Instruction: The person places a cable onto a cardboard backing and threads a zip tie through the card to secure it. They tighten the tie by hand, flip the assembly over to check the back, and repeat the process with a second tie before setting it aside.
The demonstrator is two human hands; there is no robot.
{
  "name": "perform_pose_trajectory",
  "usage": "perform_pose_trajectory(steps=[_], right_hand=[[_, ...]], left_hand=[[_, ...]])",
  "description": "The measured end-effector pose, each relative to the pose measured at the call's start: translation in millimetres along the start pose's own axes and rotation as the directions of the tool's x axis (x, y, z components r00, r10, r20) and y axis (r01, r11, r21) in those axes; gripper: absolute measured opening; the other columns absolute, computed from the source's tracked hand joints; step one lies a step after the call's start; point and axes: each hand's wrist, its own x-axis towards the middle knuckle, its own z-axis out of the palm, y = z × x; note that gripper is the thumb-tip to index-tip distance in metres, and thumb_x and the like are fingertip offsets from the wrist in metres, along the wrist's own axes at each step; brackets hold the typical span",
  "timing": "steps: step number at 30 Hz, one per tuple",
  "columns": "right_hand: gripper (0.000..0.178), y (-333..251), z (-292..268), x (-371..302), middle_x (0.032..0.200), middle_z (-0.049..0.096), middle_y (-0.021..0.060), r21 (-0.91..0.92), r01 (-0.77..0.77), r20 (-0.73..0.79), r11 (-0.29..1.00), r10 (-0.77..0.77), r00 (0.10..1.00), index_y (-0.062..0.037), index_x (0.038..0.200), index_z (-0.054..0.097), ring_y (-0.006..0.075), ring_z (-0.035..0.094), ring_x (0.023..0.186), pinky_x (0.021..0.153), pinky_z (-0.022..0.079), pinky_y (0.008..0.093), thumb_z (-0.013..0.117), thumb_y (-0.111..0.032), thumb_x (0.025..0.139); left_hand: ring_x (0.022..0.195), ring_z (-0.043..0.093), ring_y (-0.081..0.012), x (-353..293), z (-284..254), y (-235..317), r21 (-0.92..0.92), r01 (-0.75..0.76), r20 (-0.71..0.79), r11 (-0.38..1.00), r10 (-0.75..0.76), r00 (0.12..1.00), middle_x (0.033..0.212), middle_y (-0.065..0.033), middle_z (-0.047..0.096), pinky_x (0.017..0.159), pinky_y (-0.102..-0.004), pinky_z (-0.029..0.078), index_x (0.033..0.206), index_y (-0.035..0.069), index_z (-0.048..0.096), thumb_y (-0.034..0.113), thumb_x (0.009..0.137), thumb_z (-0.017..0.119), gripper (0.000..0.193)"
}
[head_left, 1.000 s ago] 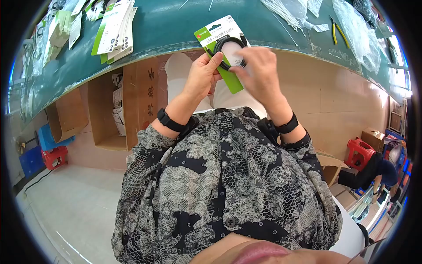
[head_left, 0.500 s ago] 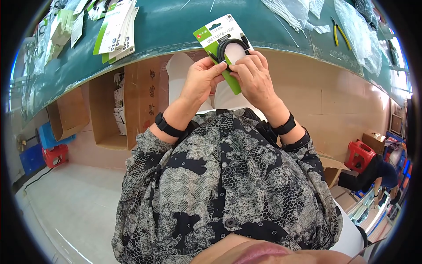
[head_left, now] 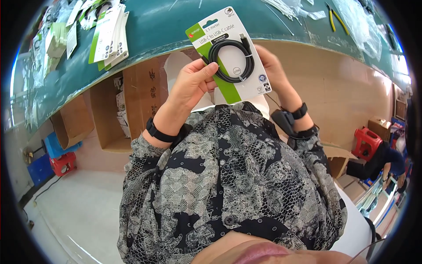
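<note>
A green and white packaging card [head_left: 229, 93] is held up in front of me, its printed face toward me. On it lies a coiled black cable [head_left: 251, 66], bound by pale ties at its right side and bottom. My left hand [head_left: 192, 82] pinches the card's left edge, the thumb on the front beside the coil and the fingers behind. At the card's right edge is my right hand [head_left: 271, 67], slightly blurred. Its fingers are partly hidden behind the card, so whether they grip it is unclear.
On the green table lie a stack of similar cards [head_left: 107, 42] at left, white cable ties [head_left: 281, 8], yellow-handled cutters [head_left: 335, 20] and clear plastic bags [head_left: 360, 31]. Open cardboard boxes [head_left: 104, 119] stand below at left. Another person [head_left: 387, 160] is bent over at far right.
My right hand has left the coil's lower part and moved right, to the card's edge. The card is raised toward me and more fully visible; the left hand keeps its pinch.
</note>
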Motion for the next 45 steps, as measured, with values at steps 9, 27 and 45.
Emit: perform_pose_trajectory(steps=[9, 27, 45], right_hand=[[0.038, 31, 11, -4, 0.110, 0.061, 0.0064, 0.078, 0.023, 0.264, 0.997, -0.043, 0.964, -0.0008, 0.128, 0.050, 0.0111, 0.061, 0.092, 0.078, 0.053, 0.0254, 0.050, -0.018, 0.095], [0.047, 44, 23, 2, 0.127, 0.054, 0.0138, 0.303, -0.103, 0.313, 0.947, 0.003, 0.950, -0.0007, 0.137, 0.039, 0.0198, 0.057, 0.111, 0.091, 0.051, 0.0308, 0.048, -0.021, 0.095], [0.035, 52, 7, -6, 0.113, 0.059, 0.0099, 0.072, 0.055, 0.124, 0.996, -0.064, 0.990, -0.0019, 0.121, 0.054, 0.0169, 0.059, 0.102, 0.088, 0.050, 0.0314, 0.057, -0.017, 0.090]], left_hand=[[0.097, 0.064, -0.0194, -5, -1, -11, 0.010, 0.059, 0.033, 0.998, -0.059, 0.998, 0.107, -0.0112, 0.064, 0.087, -0.0366, 0.054, 0.111, -0.002, 0.058, 0.006, 0.088, 0.062, 0.024], [0.097, 0.063, -0.0181, -18, 13, -17, 0.161, 0.091, -0.046, 0.983, -0.085, 0.995, 0.109, -0.0087, 0.063, 0.086, -0.0338, 0.053, 0.115, 0.001, 0.055, 0.002, 0.083, 0.067, 0.034], [0.094, 0.064, -0.0167, -13, 6, -25, 0.148, 0.035, -0.104, 0.988, -0.020, 0.994, 0.106, -0.0079, 0.063, 0.084, -0.0330, 0.054, 0.114, 0.001, 0.055, 0.007, 0.087, 0.064, 0.029]])
